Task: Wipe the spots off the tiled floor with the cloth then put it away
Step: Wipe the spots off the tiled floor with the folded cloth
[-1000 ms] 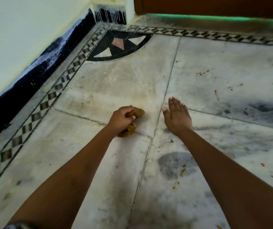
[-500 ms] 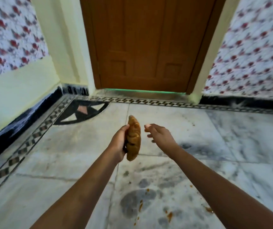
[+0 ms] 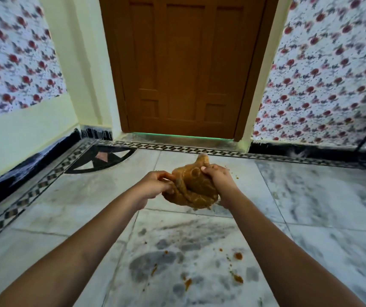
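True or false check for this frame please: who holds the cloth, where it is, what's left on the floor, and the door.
1. Both hands, left hand and right hand, grip the cloth. True.
2. The cloth lies flat on the floor. False: it is bunched up, held above the tiles.
3. Orange-brown spots remain on the tiled floor. True.
4. The wooden door stands open. False: it is shut.

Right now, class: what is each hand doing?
Left hand: closed, gripping the cloth.
Right hand: closed on the same cloth, held above the floor.
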`<state>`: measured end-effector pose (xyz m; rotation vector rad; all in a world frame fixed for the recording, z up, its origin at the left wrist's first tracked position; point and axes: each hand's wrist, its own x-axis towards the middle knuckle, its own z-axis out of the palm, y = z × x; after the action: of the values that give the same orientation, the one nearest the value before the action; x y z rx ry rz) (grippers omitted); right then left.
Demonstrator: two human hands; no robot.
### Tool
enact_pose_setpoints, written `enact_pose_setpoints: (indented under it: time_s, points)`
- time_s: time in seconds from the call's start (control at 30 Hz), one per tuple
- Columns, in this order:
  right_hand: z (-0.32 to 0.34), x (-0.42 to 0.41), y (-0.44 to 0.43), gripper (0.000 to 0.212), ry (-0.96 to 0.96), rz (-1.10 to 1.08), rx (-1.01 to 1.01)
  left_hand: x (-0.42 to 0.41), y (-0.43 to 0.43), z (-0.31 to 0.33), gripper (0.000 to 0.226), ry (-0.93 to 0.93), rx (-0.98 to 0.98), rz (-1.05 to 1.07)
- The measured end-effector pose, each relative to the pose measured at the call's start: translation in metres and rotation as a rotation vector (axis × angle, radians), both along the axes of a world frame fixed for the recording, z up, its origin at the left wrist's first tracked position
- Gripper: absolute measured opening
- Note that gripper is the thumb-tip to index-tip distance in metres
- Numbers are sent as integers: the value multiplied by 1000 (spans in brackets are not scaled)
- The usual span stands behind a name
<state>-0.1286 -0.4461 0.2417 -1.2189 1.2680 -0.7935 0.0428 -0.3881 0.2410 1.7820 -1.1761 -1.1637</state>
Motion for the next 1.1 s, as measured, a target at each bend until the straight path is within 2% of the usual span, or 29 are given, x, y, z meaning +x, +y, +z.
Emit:
enact_pose_setpoints:
  time_s: [0.13,0.27,0.37,0.47,0.53,0.63,0.7,0.77,0.93,1.0,1.1]
  points:
    - [4,-14,-8,8,-159,20,-17,-21,-4,24,31,-146,-71,71]
    - [10,-10,-9,17,-241,186,-46,-33,-13,44,72,-237,-126,-58]
    - [10,-7,-11,19,-326,224,-89,-32,-18,51,64,-255,-31,-118]
    - [1,-5,-18,10,-357,238,-253,-28,-18,48,49,-255,-67,6]
    - [-5,-1,-16,14,-365,221,-293,-28,-15,53,49,-271,-69,43]
    - [-14,8,-11,20,-418,242,-255,-32,-8,65,58,-383,42,-5]
    - [-17,16,-6,20,-441,275,-214,-32,-5,71,69,-506,103,-14]
    - [-19,24,-1,21,-429,303,-172,-23,-1,68,74,-537,150,18]
    - [-35,41,8,35,-278,331,8,0,18,47,39,-319,253,169]
    - [-45,44,6,39,-234,275,151,7,17,42,40,-276,226,221]
    - [-53,42,9,56,-404,158,481,4,11,44,41,-353,177,206]
